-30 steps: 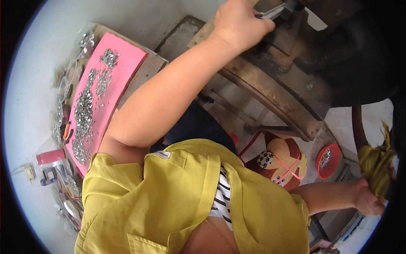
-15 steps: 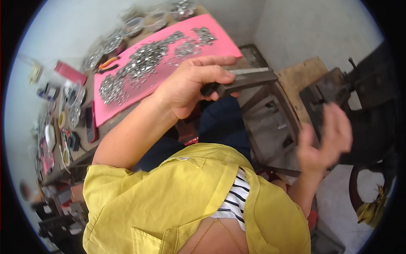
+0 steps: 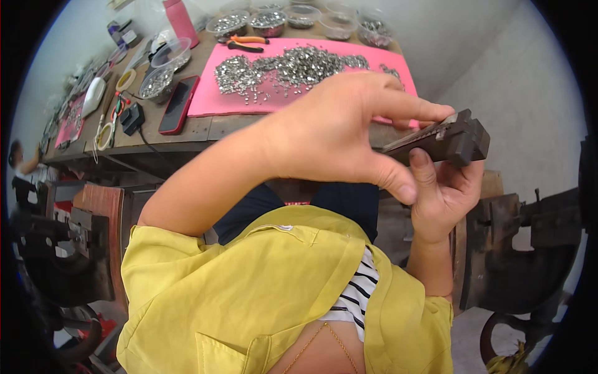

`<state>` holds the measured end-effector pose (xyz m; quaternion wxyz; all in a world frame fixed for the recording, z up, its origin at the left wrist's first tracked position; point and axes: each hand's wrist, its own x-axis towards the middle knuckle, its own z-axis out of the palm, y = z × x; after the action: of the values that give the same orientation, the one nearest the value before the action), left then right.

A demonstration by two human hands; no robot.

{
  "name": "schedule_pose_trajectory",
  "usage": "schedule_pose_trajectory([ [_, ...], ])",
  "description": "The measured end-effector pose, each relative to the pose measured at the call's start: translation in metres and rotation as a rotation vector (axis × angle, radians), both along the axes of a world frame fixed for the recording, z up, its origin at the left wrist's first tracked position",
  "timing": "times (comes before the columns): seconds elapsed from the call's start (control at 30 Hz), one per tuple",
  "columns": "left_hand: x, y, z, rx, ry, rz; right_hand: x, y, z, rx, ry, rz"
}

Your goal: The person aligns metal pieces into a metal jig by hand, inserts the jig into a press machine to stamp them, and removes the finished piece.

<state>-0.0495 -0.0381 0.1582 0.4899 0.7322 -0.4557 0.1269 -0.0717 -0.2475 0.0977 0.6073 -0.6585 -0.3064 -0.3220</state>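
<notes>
A long, dark metal bar-shaped tool [image 3: 464, 138] with a thick blocky end is raised in front of me, to the right. My left hand [image 3: 349, 134] is around its left end, its fingers reaching along the upper side and its thumb stretched out below. From beneath, my right hand [image 3: 445, 199] grips the blocky end, its thumb pressed on the near face. Light metal shows along the tool's top edge. My left palm hides the tool's other end.
On the wooden bench, a pink mat [image 3: 218, 105] carries many small shiny metal pieces [image 3: 308, 65]. Orange-handled pliers [image 3: 246, 42], clear tubs [image 3: 227, 25] and a red-edged phone [image 3: 179, 105] lie around it. Dark machines [image 3: 523, 243] flank me. Another person [image 3: 23, 159] shows at far left.
My right hand has come in from the right and taken hold of the metal tool's blocky end. The tool has moved right and turned. My view has swung, so the bench appears straighter ahead.
</notes>
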Motion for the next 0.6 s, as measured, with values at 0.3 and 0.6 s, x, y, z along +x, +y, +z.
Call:
schedule_pose_trajectory([
  [0.3, -0.033, 0.017, -0.074, 0.074, -0.084, 0.472, 0.007, 0.043, -0.029, 0.254, 0.388, 0.262],
  [0.6, -0.001, 0.068, -0.134, 0.266, 0.050, 0.553, 0.049, 0.065, -0.063, 0.263, 0.818, 0.517],
])
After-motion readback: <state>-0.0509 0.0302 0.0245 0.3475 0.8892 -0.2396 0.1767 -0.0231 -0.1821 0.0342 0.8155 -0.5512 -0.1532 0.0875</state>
